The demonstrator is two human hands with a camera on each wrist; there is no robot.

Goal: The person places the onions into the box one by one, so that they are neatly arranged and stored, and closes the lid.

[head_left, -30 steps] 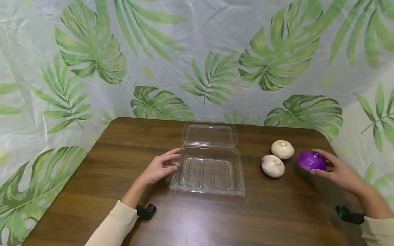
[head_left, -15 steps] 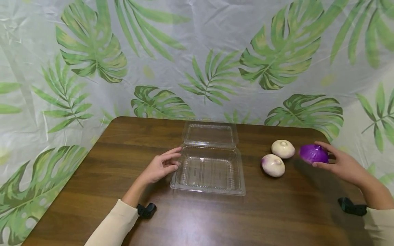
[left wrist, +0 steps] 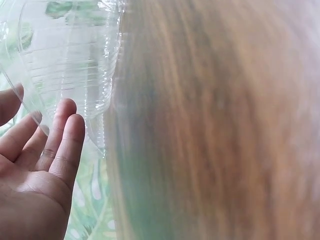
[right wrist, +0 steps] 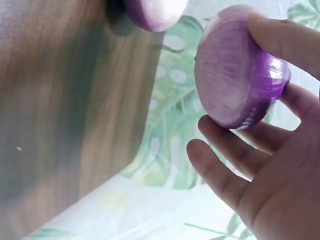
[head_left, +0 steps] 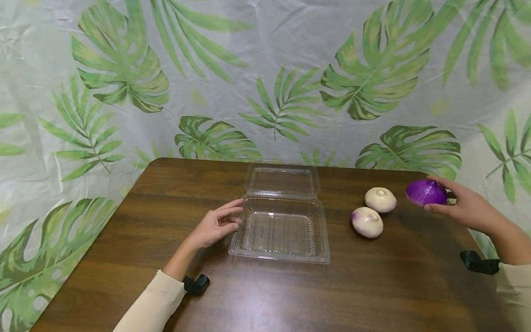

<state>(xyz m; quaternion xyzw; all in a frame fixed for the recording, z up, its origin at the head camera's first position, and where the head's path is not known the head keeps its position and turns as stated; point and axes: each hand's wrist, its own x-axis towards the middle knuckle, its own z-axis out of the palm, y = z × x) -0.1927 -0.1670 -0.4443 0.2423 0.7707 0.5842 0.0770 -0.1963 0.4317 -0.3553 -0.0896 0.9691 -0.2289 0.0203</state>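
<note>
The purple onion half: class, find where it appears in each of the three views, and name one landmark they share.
Head view: the purple onion half is far right, held above the table in the right hand.
Left wrist view: not in it.
Right wrist view: upper right, pinched between fingers and thumb.
Shared landmark: the brown wooden table.

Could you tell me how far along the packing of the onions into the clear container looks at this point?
Done: the clear clamshell container sits open on the table, with the left hand touching its left edge. In hand: the right hand holds the purple onion lifted above the table. Left: nothing is inside the container yet, and the two pale onions lie on the table to its right.
</note>
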